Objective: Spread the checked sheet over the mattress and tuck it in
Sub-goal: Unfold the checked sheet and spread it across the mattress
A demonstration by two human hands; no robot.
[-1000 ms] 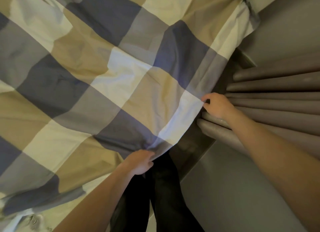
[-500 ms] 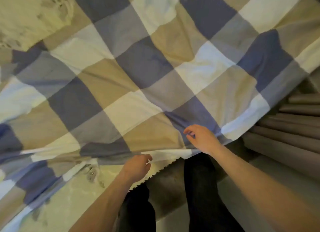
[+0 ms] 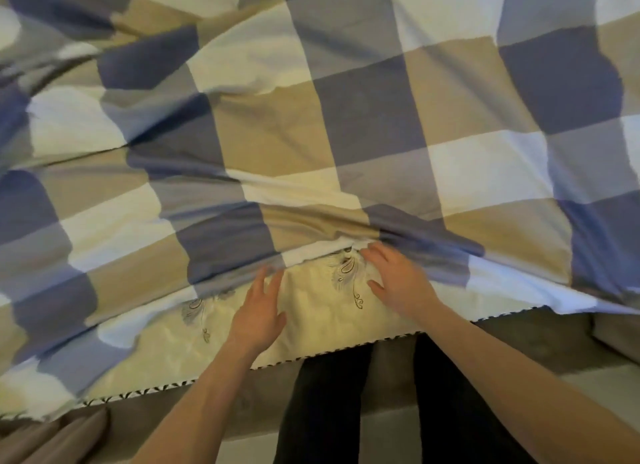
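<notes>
**Q:** Where is the checked sheet (image 3: 346, 117)?
**A:** Over most of the mattress (image 3: 311, 325). Its near hem is bunched short, so a cream strip is bare.
**Q:** Hands?
**A:** Left hand (image 3: 258, 311) and right hand (image 3: 394, 283) are open at the hem, fingers spread, gripping nothing.
**Q:** Hazard?
**A:** A lopsided pull would probably skew the checks and leave too little to tuck.

Bare mattress (image 3: 311, 328) lies open between its near edge and the bunched sheet (image 3: 363, 124), which covers everything beyond.
</notes>
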